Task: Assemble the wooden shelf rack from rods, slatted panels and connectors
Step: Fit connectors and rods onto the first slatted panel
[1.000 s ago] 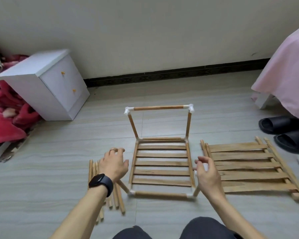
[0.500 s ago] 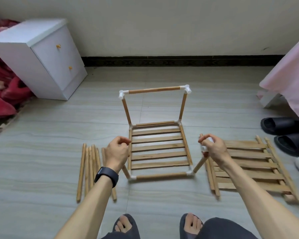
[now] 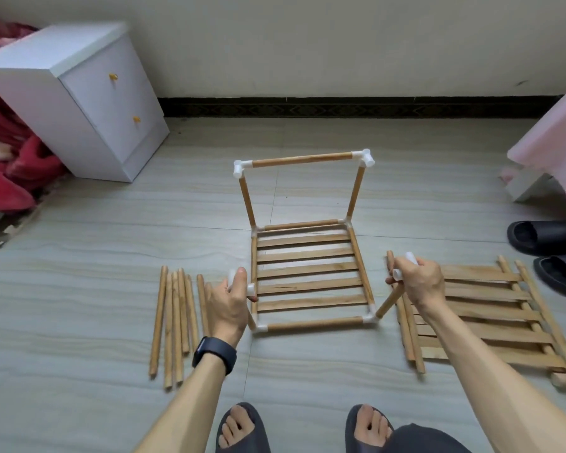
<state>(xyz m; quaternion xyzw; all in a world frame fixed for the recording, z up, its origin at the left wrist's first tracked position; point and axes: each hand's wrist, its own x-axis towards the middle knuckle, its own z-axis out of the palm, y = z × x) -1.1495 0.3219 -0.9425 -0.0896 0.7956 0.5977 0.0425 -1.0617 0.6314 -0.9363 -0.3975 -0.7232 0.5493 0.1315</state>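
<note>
The half-built wooden rack [image 3: 307, 273] stands on the floor: a slatted panel framed by rods and white corner connectors, with two uprights and a top rod [image 3: 301, 159] at its far side. My left hand [image 3: 227, 302] grips a white connector [image 3: 242, 286] on top of the front-left upright rod. My right hand [image 3: 419, 282] grips another white connector [image 3: 406, 264] on top of the front-right upright rod [image 3: 388, 304], which leans outward. Several loose rods [image 3: 174, 325] lie left of the rack. More slatted panels [image 3: 490, 318] lie stacked to its right.
A white two-drawer cabinet [image 3: 89, 96] stands at the back left beside red bedding [image 3: 4, 158]. Pink fabric [image 3: 556, 142] hangs at the right, with black slippers [image 3: 549, 250] below it. My feet in dark sandals [image 3: 242, 429] are at the bottom edge.
Both hands rose from beside the rack's front corners and closed on the connectors atop the front uprights. The camera moved up and back, bringing my feet into view.
</note>
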